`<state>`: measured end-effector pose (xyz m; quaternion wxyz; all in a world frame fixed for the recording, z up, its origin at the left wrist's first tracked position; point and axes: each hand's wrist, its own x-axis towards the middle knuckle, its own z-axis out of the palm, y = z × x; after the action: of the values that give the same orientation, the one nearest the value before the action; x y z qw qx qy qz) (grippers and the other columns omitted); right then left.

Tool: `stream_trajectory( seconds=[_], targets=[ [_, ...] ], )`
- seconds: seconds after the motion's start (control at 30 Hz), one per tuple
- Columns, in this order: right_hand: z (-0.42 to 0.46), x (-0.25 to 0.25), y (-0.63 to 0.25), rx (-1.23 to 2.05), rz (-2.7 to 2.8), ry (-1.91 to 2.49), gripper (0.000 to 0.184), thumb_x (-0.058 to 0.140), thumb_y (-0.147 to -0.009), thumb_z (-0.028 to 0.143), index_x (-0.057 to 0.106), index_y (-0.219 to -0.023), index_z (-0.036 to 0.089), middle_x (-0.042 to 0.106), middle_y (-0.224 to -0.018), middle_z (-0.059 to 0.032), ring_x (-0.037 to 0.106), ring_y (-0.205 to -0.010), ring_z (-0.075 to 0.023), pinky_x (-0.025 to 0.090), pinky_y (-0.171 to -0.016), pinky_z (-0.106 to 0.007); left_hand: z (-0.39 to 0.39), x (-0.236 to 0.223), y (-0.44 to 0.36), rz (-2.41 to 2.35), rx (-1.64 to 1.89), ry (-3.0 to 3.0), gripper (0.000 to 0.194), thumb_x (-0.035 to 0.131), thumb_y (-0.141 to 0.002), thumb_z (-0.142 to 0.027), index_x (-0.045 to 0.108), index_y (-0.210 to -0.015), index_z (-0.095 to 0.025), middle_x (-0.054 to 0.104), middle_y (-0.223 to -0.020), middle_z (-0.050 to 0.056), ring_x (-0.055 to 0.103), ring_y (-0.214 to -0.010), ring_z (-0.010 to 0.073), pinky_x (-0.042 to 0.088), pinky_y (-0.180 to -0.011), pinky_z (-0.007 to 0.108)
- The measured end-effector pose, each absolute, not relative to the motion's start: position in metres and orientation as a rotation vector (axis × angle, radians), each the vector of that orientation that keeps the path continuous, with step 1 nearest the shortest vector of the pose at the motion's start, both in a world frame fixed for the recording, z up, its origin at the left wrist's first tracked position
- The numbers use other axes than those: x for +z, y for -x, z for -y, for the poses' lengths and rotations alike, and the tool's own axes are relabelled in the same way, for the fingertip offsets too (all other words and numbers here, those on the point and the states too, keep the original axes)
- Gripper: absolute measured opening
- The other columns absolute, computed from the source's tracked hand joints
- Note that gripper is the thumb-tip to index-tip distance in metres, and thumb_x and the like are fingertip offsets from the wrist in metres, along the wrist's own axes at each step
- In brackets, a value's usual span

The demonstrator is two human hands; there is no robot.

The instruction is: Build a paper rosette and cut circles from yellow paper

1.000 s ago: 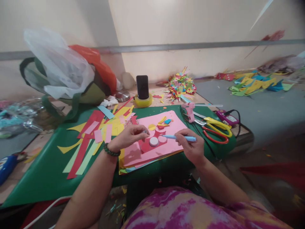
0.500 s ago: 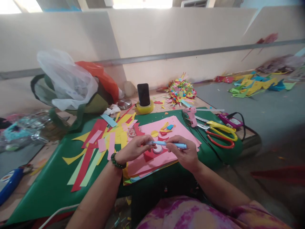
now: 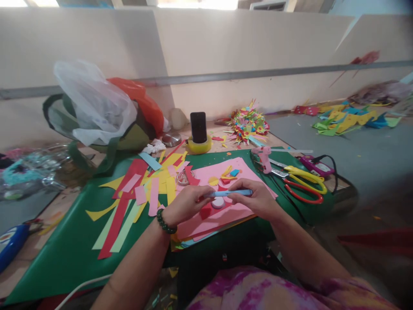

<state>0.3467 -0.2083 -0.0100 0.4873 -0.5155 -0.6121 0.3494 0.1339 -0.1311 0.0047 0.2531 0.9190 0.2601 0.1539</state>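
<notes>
A slim light blue pen (image 3: 227, 193) lies level between my two hands. My left hand (image 3: 192, 201), with a dark green bead bracelet (image 3: 165, 222) at its wrist, pinches the left end. My right hand (image 3: 254, 198) has its fingers closed round the right part. Below them is a stack of pink paper sheets (image 3: 206, 226) with other colours at its lower edge. On the stack, just under the pen, sit a small white round lid-like disc (image 3: 217, 202) and red paper (image 3: 206, 211). Small yellow, red and blue paper pieces (image 3: 235, 172) lie just beyond the pen.
Scissors with yellow handles (image 3: 305, 174), red-handled scissors (image 3: 306, 196) and a pink glue gun (image 3: 263, 157) lie at right. Coloured paper strips (image 3: 129, 215) cover the green mat (image 3: 64, 249) at left. A phone (image 3: 198, 128) stands in a yellow tape roll (image 3: 200, 146), near a paper-flower ball (image 3: 248, 122).
My right hand has turned and its fingers have shifted along the pen, covering more of its right end. My left hand still grips the left end. The view has shifted slightly.
</notes>
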Motion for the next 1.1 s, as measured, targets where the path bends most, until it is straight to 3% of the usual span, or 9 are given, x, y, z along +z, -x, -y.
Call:
stream_trajectory(
  seconds=[0.17, 0.3, 0.5, 0.83, 0.97, 1.1],
  targets=[
    [0.208, -0.008, -0.346, 1.008, 1.397, 1.249, 0.036, 0.074, -0.075, 0.051, 0.067, -0.079, 0.016, 0.067, -0.059, -0.0010, 0.062, -0.046, -0.0127, 0.054, -0.047, -0.025, 0.135, -0.003, -0.139, -0.767, 0.403, -2.848, 0.024, 0.042, -0.099, -0.028, 0.061, -0.093, -0.016, 0.071, -0.081, 0.006, 0.064, -0.069, 0.0173, 0.045, -0.061, 0.026],
    [0.208, -0.012, -0.346, 1.023, 1.338, 1.237, 0.038, 0.077, -0.072, 0.052, 0.067, -0.078, 0.016, 0.069, -0.060, -0.0021, 0.063, -0.046, -0.0131, 0.056, -0.048, -0.025, 0.138, -0.010, -0.142, -0.718, 0.459, -2.961, 0.023, 0.037, -0.101, -0.022, 0.057, -0.091, -0.015, 0.069, -0.081, 0.008, 0.067, -0.075, 0.0207, 0.051, -0.067, 0.030],
    [0.211, -0.013, -0.351, 1.052, 1.396, 1.238, 0.036, 0.073, -0.077, 0.052, 0.066, -0.077, 0.017, 0.068, -0.061, -0.0022, 0.062, -0.047, -0.0123, 0.055, -0.047, -0.023, 0.141, -0.013, -0.143, -0.644, 0.446, -3.008, 0.015, 0.041, -0.097, -0.013, 0.055, -0.092, -0.015, 0.067, -0.078, 0.007, 0.068, -0.077, 0.0198, 0.053, -0.069, 0.029],
    [0.227, -0.025, -0.350, 0.906, 1.354, 1.280, 0.035, 0.071, -0.078, 0.054, 0.065, -0.076, 0.019, 0.064, -0.057, -0.0010, 0.058, -0.044, -0.0126, 0.051, -0.044, -0.024, 0.147, -0.016, -0.147, -0.552, 0.529, -2.995, 0.030, 0.035, -0.101, -0.025, 0.060, -0.090, -0.013, 0.067, -0.077, 0.010, 0.066, -0.075, 0.0203, 0.051, -0.068, 0.030],
    [0.232, -0.026, -0.357, 0.907, 1.434, 1.252, 0.033, 0.071, -0.079, 0.052, 0.067, -0.074, 0.020, 0.065, -0.059, -0.0015, 0.058, -0.044, -0.0122, 0.051, -0.044, -0.023, 0.147, -0.009, -0.146, -0.425, 0.609, -2.556, 0.045, 0.045, -0.095, -0.052, 0.064, -0.104, -0.012, 0.071, -0.083, 0.010, 0.067, -0.075, 0.0200, 0.050, -0.070, 0.030],
    [0.237, -0.020, -0.343, 0.935, 1.506, 1.234, 0.030, 0.071, -0.080, 0.050, 0.067, -0.076, 0.021, 0.065, -0.055, -0.0007, 0.062, -0.045, -0.0149, 0.053, -0.045, -0.023, 0.150, -0.003, -0.149, -0.288, 0.730, -2.023, 0.076, 0.031, -0.089, -0.073, 0.057, -0.126, -0.012, 0.067, -0.116, 0.018, 0.065, -0.100, 0.0250, 0.051, -0.086, 0.038]
  ],
)
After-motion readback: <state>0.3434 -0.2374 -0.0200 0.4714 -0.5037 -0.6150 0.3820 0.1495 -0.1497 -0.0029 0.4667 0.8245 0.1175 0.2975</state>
